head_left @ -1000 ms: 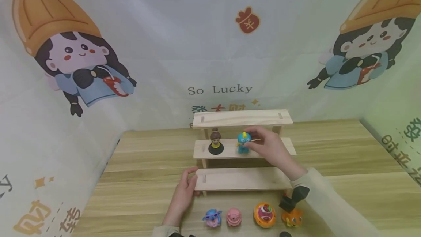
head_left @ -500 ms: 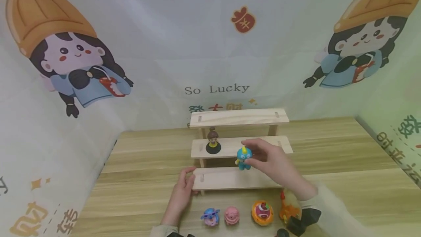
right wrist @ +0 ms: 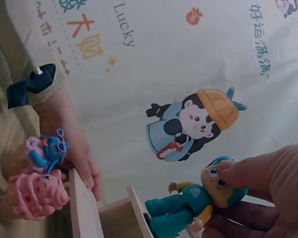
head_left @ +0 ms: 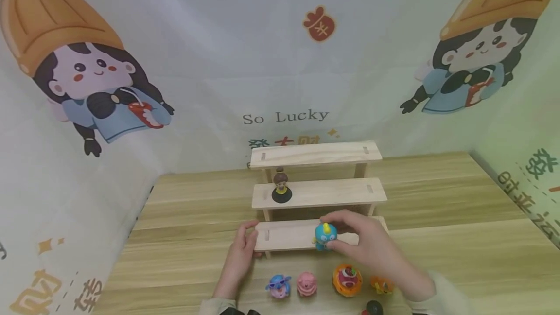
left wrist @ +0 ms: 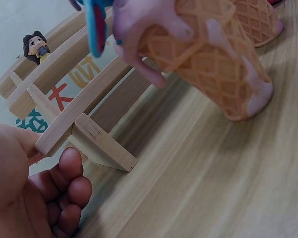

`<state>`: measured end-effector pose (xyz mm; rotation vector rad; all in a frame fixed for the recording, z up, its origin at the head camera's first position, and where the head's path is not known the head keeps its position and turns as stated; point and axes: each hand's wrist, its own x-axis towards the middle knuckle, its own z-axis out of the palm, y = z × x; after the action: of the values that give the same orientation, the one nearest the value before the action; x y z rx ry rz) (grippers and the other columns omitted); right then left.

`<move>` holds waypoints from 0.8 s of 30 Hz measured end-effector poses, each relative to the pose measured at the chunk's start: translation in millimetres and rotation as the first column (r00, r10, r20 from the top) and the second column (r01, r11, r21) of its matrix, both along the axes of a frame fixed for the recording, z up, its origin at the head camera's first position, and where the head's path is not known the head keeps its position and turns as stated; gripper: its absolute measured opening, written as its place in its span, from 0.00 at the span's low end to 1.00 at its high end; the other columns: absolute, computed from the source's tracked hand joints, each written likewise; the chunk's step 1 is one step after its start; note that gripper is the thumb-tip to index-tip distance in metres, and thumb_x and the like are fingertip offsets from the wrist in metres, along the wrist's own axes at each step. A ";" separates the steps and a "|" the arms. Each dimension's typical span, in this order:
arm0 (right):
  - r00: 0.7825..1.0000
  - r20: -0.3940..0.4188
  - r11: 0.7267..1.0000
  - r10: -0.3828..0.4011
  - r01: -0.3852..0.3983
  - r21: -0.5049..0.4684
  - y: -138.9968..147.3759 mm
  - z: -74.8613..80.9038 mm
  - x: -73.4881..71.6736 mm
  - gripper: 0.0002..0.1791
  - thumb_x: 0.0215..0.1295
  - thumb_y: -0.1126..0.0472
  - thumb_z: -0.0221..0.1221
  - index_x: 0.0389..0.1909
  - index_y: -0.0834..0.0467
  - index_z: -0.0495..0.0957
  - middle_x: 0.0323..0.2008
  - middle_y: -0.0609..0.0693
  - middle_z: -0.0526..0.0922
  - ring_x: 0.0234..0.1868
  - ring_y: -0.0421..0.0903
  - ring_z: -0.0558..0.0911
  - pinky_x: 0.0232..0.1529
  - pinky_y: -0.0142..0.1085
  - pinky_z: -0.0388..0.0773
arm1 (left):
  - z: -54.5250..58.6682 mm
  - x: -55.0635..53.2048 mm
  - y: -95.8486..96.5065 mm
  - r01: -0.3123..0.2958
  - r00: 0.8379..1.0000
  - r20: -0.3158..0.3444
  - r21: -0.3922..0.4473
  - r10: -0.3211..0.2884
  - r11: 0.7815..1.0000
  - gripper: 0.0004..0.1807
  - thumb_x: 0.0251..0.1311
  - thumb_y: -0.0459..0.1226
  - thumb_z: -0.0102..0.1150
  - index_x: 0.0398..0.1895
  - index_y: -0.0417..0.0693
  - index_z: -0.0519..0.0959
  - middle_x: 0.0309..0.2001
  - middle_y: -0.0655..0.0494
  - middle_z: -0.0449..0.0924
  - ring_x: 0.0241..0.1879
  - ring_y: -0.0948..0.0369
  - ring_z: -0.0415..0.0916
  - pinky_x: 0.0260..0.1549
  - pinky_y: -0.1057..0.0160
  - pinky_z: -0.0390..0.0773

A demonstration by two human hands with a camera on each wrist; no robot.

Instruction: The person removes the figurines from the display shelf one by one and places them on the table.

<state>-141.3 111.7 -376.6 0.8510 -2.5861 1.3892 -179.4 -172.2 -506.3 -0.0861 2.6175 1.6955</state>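
Observation:
My right hand (head_left: pixel 372 244) pinches a teal toy figurine (head_left: pixel 325 235) by its head. The figurine has a yellow crest, a teal suit and yellow sleeves, clearest in the right wrist view. In the head view it appears in front of the bottom step; whether its feet touch the board cannot be told. With my left hand (head_left: pixel 239 252) I grip the left end of the three-step wooden display shelf (head_left: pixel 284 235) at its lowest board, fingers curled below the edge in the left wrist view. A brown-haired doll (head_left: pixel 281 188) in yellow stands on the middle step's left side.
In front of the shelf stand a blue figure (head_left: pixel 279 286) on a waffle cone, a pink figure (head_left: pixel 307 284), an orange round toy (head_left: pixel 347 280) and an orange animal toy (head_left: pixel 381 285). A dark round-topped object (head_left: pixel 374 307) is cut off below. A printed cloth (head_left: pixel 210 62) hangs behind.
My right hand has lifted the teal figurine off the middle step and brought it forward and down to the bottom step. My left hand keeps its grip; the head view has shifted slightly.

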 end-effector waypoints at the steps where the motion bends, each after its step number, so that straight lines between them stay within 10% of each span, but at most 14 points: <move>1: 1.000 0.009 1.000 0.005 -0.005 -0.002 0.5 -1.0 3.7 0.19 0.55 0.65 0.67 0.49 0.58 0.78 0.43 0.47 0.83 0.42 0.39 0.82 0.47 0.35 0.80 | -0.4 -0.1 0.1 -0.003 1.000 0.003 -0.003 0.003 1.000 0.18 0.73 0.39 0.42 0.63 0.47 0.66 0.34 0.45 0.81 0.26 0.60 0.76 0.31 0.62 0.78; 24: 0.942 0.310 0.982 0.132 -0.166 0.088 0.3 -51.5 44.4 0.15 0.59 0.59 0.65 0.46 0.49 0.75 0.44 0.41 0.80 0.45 0.35 0.77 0.46 0.33 0.79 | -2.6 -1.3 1.4 -0.008 1.000 0.020 0.014 0.007 1.000 0.18 0.73 0.40 0.42 0.63 0.47 0.65 0.36 0.43 0.82 0.27 0.60 0.77 0.32 0.62 0.78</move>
<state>-96.9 112.0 -428.1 0.9337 -2.9072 1.5350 -180.7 -170.9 -508.8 -0.1122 2.5939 1.7063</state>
